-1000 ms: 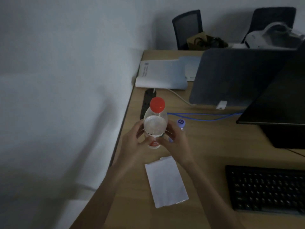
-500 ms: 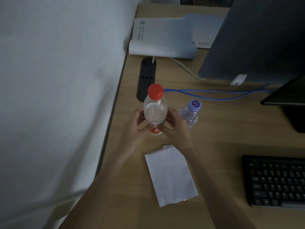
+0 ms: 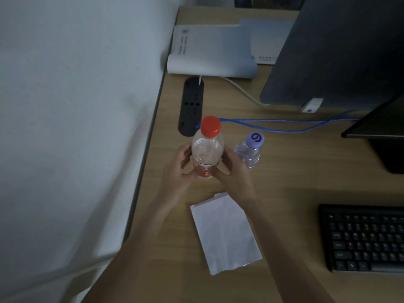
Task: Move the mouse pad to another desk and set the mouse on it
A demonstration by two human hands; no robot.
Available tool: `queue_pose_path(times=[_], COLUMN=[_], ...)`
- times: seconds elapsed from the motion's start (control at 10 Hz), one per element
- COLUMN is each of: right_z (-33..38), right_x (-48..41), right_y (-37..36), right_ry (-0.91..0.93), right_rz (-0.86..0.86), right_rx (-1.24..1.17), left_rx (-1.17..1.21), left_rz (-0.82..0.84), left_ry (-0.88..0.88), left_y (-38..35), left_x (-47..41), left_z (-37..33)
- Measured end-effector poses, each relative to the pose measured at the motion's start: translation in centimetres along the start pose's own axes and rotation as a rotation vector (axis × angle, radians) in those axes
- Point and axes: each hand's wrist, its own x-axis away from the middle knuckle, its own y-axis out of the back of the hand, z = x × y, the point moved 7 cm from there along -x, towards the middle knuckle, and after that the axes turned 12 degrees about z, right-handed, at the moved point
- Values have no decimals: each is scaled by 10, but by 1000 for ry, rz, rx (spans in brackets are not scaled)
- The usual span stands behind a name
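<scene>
No mouse pad and no mouse show in the head view. A clear plastic bottle with a red cap [image 3: 207, 147] stands upright near the left edge of the wooden desk [image 3: 284, 171]. My left hand [image 3: 178, 171] wraps its left side and my right hand [image 3: 232, 171] wraps its right side, both around the lower half with the red label. Whether the bottle's base touches the desk is hidden by my fingers.
A second clear bottle with a purple cap [image 3: 250, 152] stands just right of my right hand. A white sheet of paper [image 3: 226, 232] lies below my hands. A black power strip [image 3: 191, 106], blue cables [image 3: 284, 125], a keyboard [image 3: 363, 237], a monitor [image 3: 341, 51] and white booklets [image 3: 209, 51] surround them. A white wall borders the desk's left edge.
The view has tilted downward, so the chairs at the back have left the frame and the purple-capped bottle has come into sight. Both hands keep their hold on the red-capped bottle.
</scene>
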Motion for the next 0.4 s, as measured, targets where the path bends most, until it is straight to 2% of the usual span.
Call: queue_pose_path(times=[0.1, 0.3, 0.4], right_z=[3, 16, 25], right_x=[1, 14, 37], right_y=[-1, 0, 12], right_ry=[2, -51, -114], right_rz=[-9, 52, -21], right_rx=[21, 37, 40], left_rx=[14, 7, 42], left_rz=[-17, 78, -53], left_ry=[1, 67, 148], left_y=[0, 1, 17], left_x=[1, 10, 29], left_z=[2, 4, -4])
